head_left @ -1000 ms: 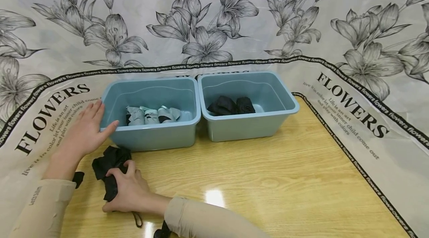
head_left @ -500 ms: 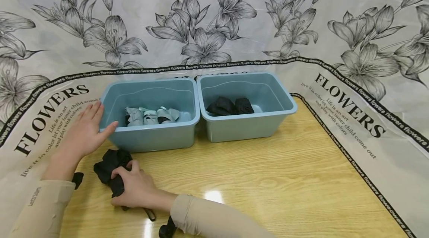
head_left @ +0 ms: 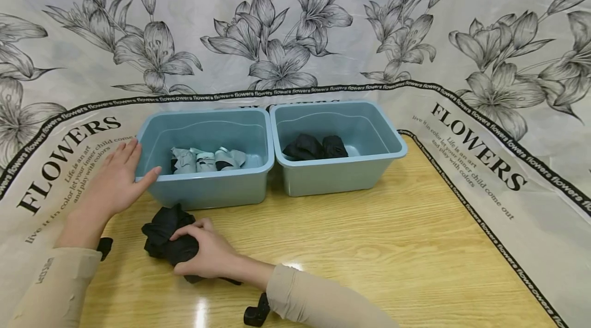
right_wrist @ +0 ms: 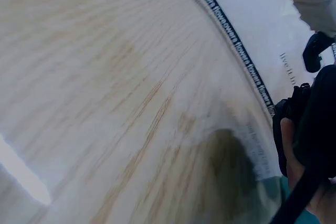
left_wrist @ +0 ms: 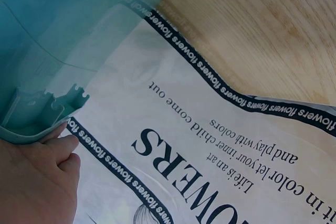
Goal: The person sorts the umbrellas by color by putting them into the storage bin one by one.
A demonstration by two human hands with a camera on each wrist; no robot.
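Observation:
My right hand (head_left: 208, 253) grips a crumpled black cloth bundle (head_left: 163, 233) on the wooden table (head_left: 369, 246), just in front of the left blue bin (head_left: 208, 189). In the right wrist view the black cloth (right_wrist: 315, 124) shows at the right edge, with fingers (right_wrist: 291, 156) curled on it. My left hand (head_left: 115, 179) rests flat against the left bin's outer corner, fingers straight; the left wrist view shows the bin's rim (left_wrist: 37, 114) above my fingers (left_wrist: 58, 150). The left bin holds grey-and-white rolled pieces (head_left: 208, 159). The right blue bin (head_left: 341, 174) holds black rolled pieces (head_left: 316, 147).
A white sheet printed with flowers and "FLOWERS" lettering (head_left: 475, 143) surrounds the table on the left, back and right. A black strap part (head_left: 256, 312) lies under my right sleeve, and another black piece (head_left: 105, 246) sits by my left sleeve.
My right hand has dragged the black cloth to the right and bunched it tighter. The left hand has stayed on the bin corner.

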